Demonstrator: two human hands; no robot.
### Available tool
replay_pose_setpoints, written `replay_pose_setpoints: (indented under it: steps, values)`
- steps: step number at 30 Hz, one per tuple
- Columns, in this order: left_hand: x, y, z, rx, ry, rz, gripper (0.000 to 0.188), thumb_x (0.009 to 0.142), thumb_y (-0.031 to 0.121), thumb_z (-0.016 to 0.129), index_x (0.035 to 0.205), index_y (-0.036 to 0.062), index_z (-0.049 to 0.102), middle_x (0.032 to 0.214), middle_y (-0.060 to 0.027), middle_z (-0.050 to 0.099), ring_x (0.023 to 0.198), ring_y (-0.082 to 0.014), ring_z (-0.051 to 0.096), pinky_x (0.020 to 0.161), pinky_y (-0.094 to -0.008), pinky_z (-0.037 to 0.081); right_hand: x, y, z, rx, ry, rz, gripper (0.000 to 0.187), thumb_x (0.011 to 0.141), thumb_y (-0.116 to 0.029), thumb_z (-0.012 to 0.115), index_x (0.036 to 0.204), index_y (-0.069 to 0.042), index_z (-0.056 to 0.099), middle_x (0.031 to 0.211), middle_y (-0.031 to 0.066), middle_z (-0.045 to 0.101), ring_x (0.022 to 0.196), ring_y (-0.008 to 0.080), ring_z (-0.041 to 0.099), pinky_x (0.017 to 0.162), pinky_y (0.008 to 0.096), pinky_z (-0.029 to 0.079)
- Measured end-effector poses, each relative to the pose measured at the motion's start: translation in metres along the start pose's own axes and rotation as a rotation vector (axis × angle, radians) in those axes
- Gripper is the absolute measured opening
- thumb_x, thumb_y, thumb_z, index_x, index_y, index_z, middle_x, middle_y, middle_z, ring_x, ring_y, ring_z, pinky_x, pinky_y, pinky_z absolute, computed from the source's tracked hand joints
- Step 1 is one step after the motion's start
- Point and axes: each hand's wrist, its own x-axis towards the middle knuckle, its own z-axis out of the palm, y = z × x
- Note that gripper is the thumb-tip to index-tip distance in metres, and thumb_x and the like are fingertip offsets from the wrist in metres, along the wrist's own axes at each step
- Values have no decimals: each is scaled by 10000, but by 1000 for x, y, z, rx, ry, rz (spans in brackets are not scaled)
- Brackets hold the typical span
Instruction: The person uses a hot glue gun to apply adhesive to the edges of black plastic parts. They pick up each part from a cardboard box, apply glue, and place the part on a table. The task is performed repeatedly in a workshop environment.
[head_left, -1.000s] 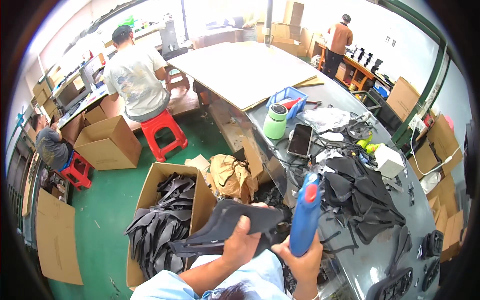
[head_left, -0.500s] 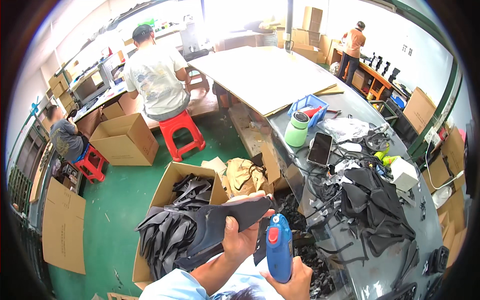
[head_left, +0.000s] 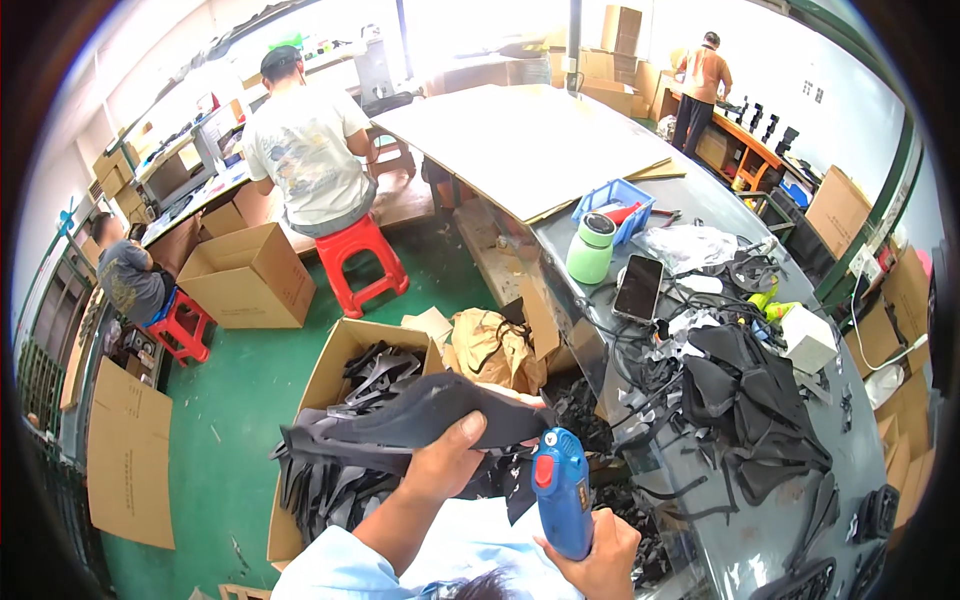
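My left hand (head_left: 448,462) grips a long, curved black padded piece (head_left: 425,412), thumb on its near face and most fingers hidden behind it. The piece is tilted over a cardboard box (head_left: 322,377) full of similar black pieces (head_left: 325,500). In my right hand (head_left: 606,560) is a blue hand-held tool (head_left: 566,500) with a red button, held upright. Its top end is close to the right tip of the black piece; I cannot tell whether they touch.
To the right, a grey table (head_left: 700,540) bears a heap of black pieces (head_left: 760,410), a phone (head_left: 637,288), a green bottle (head_left: 591,250) and a blue basket (head_left: 613,208). A brown bag (head_left: 495,352) lies beyond the box. Several people work farther off, two on red stools (head_left: 362,265).
My left hand has turned the black piece flatter and shifted it slightly left. The blue tool has moved slightly right, still in my right hand.
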Motion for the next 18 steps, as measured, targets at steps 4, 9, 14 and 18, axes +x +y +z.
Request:
replay_pose_setpoints:
  steps: [4,9,14,18]
  values:
    - [2,17,5,-40,76,-101,399,894,254,459,1142,-58,480,1087,-289,581,1004,-354,603,790,-416,509,-6,6,-1,-69,14,12,446,637,-337,800,734,-44,478,584,146,502,534,355,524,489,430,408]
    - [2,22,-1,18,80,-130,367,889,224,473,1124,-57,496,1071,-278,590,1012,-354,602,762,-414,524,-9,8,-2,-110,-25,-8,429,654,-332,784,726,-46,472,575,149,490,527,349,513,478,429,396]
    - [5,22,6,110,119,-116,343,858,179,539,1110,-53,511,1036,-248,607,987,-324,613,783,-399,520,-8,10,-1,-133,-18,-53,412,663,-315,767,722,-40,465,564,150,475,514,348,497,471,431,385]
    - [4,17,8,283,156,-132,339,850,189,569,1084,-53,527,998,-210,618,965,-279,614,809,-375,506,-7,8,-1,-133,-9,-65,400,661,-299,763,736,-34,474,564,152,472,512,349,493,469,432,381]
